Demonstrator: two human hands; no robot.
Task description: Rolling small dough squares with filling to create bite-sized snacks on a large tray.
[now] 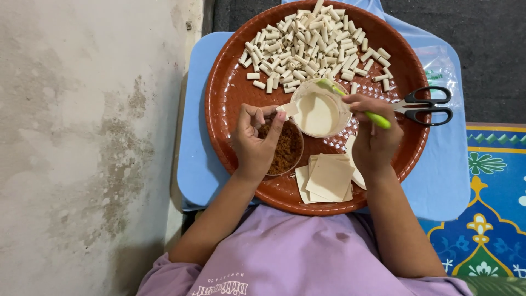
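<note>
My left hand (253, 138) pinches a small rolled pastry piece (286, 109) over a clear cup of brown shredded filling (286, 147). My right hand (373, 131) holds a green-handled brush (378, 119) whose tip rests in a clear cup of creamy white paste (318, 113). Both cups stand on a round brown tray (227, 93). A heap of several finished pale rolls (312, 46) fills the tray's far side. A stack of square pale wrappers (327, 178) lies at the near edge, partly under my right wrist.
Black-handled scissors (427, 106) lie on the tray's right rim. The tray rests on a blue low table (194, 164). A clear plastic bag (438, 66) sits at the right. A bare concrete wall (82, 137) is to the left, and a patterned blue mat (493, 208) to the right.
</note>
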